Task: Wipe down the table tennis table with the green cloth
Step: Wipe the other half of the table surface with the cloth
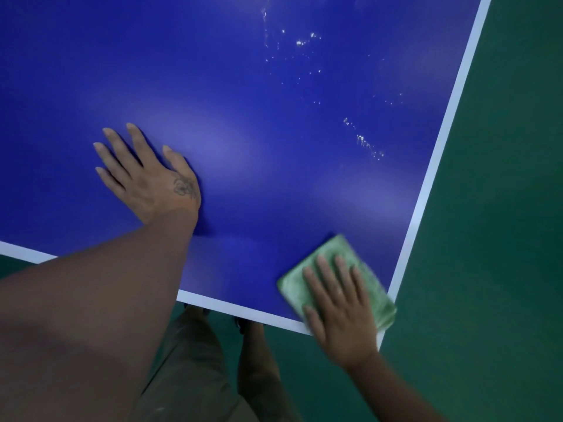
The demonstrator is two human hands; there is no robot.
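Green cloth [376,295]: folded into a pad, lying flat on the near right corner of the counter [274,117]. Its outer edge overlaps the white border line [438,153] at that corner. Cloth and covering hand appear slightly blurred.

Head view, right hand [338,312]: palm down on top of the cloth. The fingers [323,269] are straight and slightly spread, pressing the cloth against the surface; none is curled round it. The heel of the hand lies over the near border line.

Head view, left hand [149,178]: well apart from the cloth, to its left and farther in on the counter. The palm lies flat on the blue surface, fingers extended and splayed, holding nothing. A tattoo [184,185] marks the back of the hand near the thumb base. The left forearm [106,300] crosses the near edge.

Counter surface: blue, with soft light reflections. White specks [368,146] are scattered over the far right area, beyond the cloth and apart from it.

Below the counter: green floor [502,208], khaki clothing [189,360] and a bare leg [259,376] at the near edge
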